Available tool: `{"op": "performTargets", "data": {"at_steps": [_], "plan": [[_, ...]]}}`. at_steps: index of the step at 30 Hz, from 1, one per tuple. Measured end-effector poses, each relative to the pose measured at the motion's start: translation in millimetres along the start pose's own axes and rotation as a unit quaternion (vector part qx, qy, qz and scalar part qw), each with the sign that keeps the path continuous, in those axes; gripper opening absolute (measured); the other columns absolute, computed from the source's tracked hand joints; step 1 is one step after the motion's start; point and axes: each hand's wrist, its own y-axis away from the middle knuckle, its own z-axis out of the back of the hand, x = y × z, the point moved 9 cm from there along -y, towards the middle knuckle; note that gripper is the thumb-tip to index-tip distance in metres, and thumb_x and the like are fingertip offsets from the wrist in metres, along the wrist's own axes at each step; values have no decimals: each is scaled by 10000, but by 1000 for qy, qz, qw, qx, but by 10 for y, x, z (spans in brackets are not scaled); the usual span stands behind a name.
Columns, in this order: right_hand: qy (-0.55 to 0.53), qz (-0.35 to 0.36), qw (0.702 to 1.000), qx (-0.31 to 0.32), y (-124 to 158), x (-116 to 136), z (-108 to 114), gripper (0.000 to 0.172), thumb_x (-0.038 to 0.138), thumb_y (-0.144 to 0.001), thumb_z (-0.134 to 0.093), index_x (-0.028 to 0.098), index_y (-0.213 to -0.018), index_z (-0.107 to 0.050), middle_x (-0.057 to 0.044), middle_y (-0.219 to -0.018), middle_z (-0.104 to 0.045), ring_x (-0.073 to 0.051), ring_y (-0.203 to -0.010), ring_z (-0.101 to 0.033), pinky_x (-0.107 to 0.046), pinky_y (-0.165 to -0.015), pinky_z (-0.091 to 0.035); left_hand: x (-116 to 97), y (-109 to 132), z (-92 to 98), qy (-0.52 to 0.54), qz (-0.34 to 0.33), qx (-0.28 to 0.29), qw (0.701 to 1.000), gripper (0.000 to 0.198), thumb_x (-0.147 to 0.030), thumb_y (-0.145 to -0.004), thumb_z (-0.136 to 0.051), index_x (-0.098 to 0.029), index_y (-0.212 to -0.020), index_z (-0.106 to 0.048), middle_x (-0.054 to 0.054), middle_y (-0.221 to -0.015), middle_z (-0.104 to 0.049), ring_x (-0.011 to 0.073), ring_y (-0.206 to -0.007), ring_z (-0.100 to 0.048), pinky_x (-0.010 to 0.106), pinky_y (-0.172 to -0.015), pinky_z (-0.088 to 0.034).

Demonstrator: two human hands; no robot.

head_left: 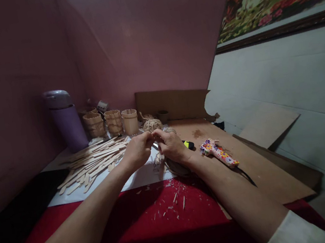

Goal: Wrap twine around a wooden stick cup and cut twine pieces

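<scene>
My left hand (138, 150) and my right hand (171, 144) meet above the middle of the table, fingertips pinched together. Whatever lies between the fingers is too small and hidden to make out. Just behind them rests a ball of twine (152, 124). A heap of flat wooden craft sticks (95, 165) is spread on white paper (120, 187), to the left of my left hand. Partly covered by my right hand is a yellow and black object (189, 145). Right of my right forearm lies a flower-patterned glue gun (219, 154) with a black cord.
Several stick-sided cups, one of them plain (130, 123), stand at the back beside a purple bottle (69, 126). A cardboard sheet (270, 176) covers the right side, and another cardboard piece (174, 102) stands upright behind. Wood scraps litter the red cloth (165, 219).
</scene>
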Motion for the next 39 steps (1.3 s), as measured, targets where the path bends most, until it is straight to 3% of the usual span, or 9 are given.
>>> {"op": "performTargets", "data": {"at_steps": [7,13,17,21,24,32,39], "plan": [[34,1,999,-38,-6,-24,39,200,201,-862,-425,201,-974,-591,-40,-726,-666,-171,-667,-586,-249,-599,-316,54,-21,-18,-6,24,11,1000,153,-196,-792,-485,-173,-710,-612,12,-610,-583,129,-557,-470,245,-550,-320],[-33,19,998,-58,-8,6,97,173,198,-847,-439,205,-889,-607,-15,-697,-638,-142,-660,-568,-224,-615,-345,63,-21,-63,73,61,32,995,133,-190,-779,-510,-157,-673,-583,-7,-528,-542,100,-465,-461,217,-466,-318],[-59,4,996,-65,-15,-32,109,169,205,-843,-448,213,-881,-613,5,-665,-619,-122,-599,-533,-216,-588,-339,122,38,-175,230,163,81,956,164,-157,-800,-491,-153,-638,-516,-32,-445,-474,84,-347,-416,206,-366,-299],[-57,-10,995,-77,-21,-67,133,163,209,-840,-458,215,-860,-620,5,-664,-614,-123,-607,-532,-220,-597,-346,108,66,-202,364,184,84,909,119,-127,-806,-488,-131,-692,-524,-7,-505,-526,90,-366,-461,211,-353,-343],[-55,-15,995,-78,-23,-75,142,162,220,-840,-465,219,-855,-626,3,-671,-620,-129,-618,-542,-224,-601,-352,146,81,-219,406,196,83,889,89,-104,-799,-478,-130,-727,-524,-1,-519,-547,94,-367,-474,215,-356,-350],[-62,-11,995,-79,-25,-67,139,164,245,-854,-467,222,-861,-630,1,-692,-638,-129,-624,-543,-221,-602,-357,143,36,-234,400,152,94,899,164,-181,-741,-592,-113,-595,-560,5,-444,-508,72,-360,-431,207,-365,-300],[-58,-5,995,-76,-9,-57,114,177,263,-870,-461,215,-900,-629,0,-687,-638,-126,-614,-543,-221,-595,-344,85,43,-190,387,158,86,905,229,-160,-760,-560,-122,-536,-537,-5,-380,-477,61,-319,-392,201,-345,-263]]}}
